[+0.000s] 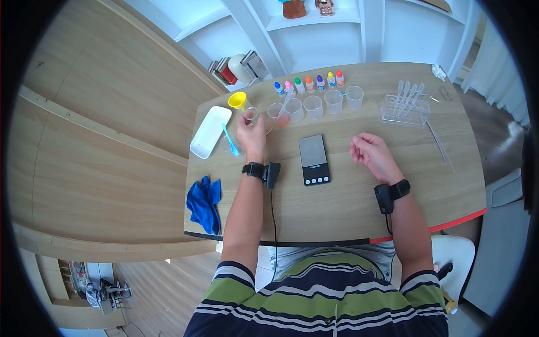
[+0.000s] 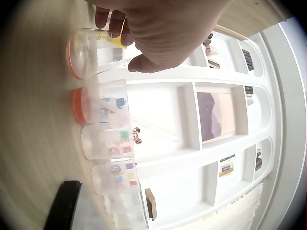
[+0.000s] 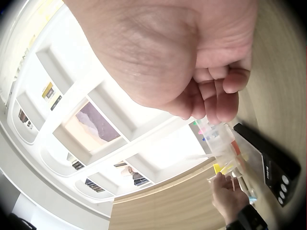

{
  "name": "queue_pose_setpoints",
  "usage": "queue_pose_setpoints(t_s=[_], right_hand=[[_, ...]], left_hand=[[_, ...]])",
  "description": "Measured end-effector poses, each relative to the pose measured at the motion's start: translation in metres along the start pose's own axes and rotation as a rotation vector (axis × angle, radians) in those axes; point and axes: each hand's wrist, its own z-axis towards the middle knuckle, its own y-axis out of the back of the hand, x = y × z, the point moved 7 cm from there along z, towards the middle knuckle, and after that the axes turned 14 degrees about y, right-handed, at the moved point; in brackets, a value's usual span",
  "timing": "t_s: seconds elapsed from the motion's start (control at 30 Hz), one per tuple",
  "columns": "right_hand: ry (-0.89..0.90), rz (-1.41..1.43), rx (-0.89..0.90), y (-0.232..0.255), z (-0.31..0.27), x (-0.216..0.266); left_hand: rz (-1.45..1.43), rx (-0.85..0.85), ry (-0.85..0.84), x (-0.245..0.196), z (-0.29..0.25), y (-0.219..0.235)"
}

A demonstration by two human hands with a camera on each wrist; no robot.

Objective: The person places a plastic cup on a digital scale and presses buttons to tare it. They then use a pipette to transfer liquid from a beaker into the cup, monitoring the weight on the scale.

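Note:
My left hand (image 1: 252,135) grips a clear beaker (image 2: 85,55) near its rim, thumb on one side and fingers on the other. A thin orange layer lies at the beaker's bottom. Just beyond the hand stands a yellow funnel (image 1: 237,100). To the right is a plastic cup (image 1: 276,112) with orange liquid and a clear dropper (image 1: 286,101) leaning in it. My right hand (image 1: 375,153) is over the table to the right of the black digital scale (image 1: 314,160), fingers loosely curled and holding nothing. The scale's pan is bare.
Several clear cups (image 1: 313,108) stand in a row before small dye bottles (image 1: 309,84). At left are a white tray (image 1: 210,132), a blue spoon (image 1: 231,140) and a blue cloth (image 1: 204,205). A test tube rack (image 1: 403,117) and tweezers (image 1: 439,145) are at right.

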Motion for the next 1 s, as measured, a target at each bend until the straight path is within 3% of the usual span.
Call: queue_pose_setpoints(t_s=[0.43, 0.5, 0.77, 1.0], right_hand=[[-0.005, 0.002, -0.012, 0.001, -0.001, -0.002], [-0.007, -0.001, -0.018, 0.001, 0.000, -0.001], [-0.011, -0.003, -0.028, 0.002, -0.002, -0.001], [-0.014, -0.001, -0.041, 0.002, -0.002, -0.001]], left_hand=[[0.067, 0.072, 0.015, 0.015, -0.004, -0.005], [-0.020, 0.043, -0.058, 0.015, -0.015, -0.002], [0.016, 0.119, -0.076, 0.010, -0.093, 0.033], [-0.254, 0.241, -0.050, -0.030, -0.054, 0.081]])
